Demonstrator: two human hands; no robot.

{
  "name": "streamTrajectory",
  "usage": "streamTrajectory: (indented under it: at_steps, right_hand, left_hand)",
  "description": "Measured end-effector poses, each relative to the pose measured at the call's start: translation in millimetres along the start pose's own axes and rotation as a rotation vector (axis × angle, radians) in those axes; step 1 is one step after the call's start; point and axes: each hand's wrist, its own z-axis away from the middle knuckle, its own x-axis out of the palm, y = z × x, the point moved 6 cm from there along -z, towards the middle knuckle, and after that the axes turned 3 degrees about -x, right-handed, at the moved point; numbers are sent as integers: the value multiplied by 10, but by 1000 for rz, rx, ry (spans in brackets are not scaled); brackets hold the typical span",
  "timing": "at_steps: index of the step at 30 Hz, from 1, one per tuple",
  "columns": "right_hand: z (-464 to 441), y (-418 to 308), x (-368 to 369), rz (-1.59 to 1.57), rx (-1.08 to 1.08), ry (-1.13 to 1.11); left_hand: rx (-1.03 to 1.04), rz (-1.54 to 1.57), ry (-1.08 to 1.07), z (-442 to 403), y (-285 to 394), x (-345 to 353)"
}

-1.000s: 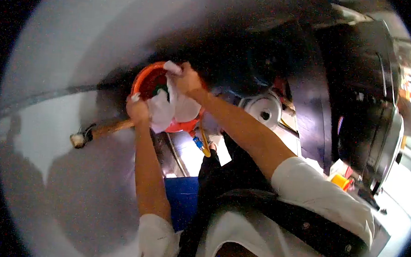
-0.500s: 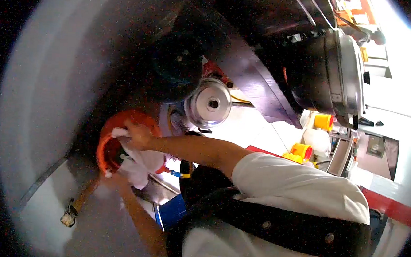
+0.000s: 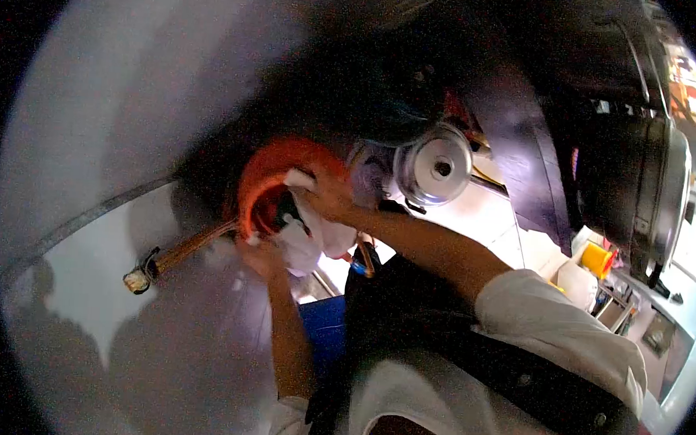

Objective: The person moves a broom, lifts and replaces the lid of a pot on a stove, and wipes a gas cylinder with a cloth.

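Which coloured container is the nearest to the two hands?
The orange bucket: the left hand and right hand are both at its opening, with white material between them. The blue container is lower in view, the yellow container far right.

The orange bucket [image 3: 289,156] looks plastic, the round lid [image 3: 432,175] glossy metal, the stick [image 3: 193,249] wooden

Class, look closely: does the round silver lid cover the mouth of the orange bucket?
No, the silver lid is apart from the orange bucket, to its right in the picture, and the bucket's mouth shows uncovered.
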Motion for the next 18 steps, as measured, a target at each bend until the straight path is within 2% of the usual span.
streamTrajectory:
  at_steps: [3, 4, 7, 8, 9, 13, 15, 18]
  right_hand:
    - [129, -196, -71, 119, -119, 93]
    - [53, -228, -124, 171, -116, 63]
    - [-194, -289, -91, 229, -49, -54]
    - [-307, -282, -61, 253, -59, -72]
    - [-412, -264, -21, 254, -41, -88]
    - [-699, -199, 95, 200, 43, -144]
    - [-683, -177, 36, 171, 11, -176]
    - [-359, -170, -220, 40, -165, -74]
  left_hand:
    - [-231, 327, -148, -31, 172, -114]
    - [-293, 140, -219, -80, 612, -332]
    - [-71, 42, -64, -265, -24, -16]
    - [-299, 100, -152, -332, 295, -144]
    - [-317, 84, -154, -414, 447, -162]
    - [-284, 129, -62, -541, 453, -61]
    - [-262, 209, 4, -353, 490, 10]
    - [-245, 501, 84, 120, 526, 92]
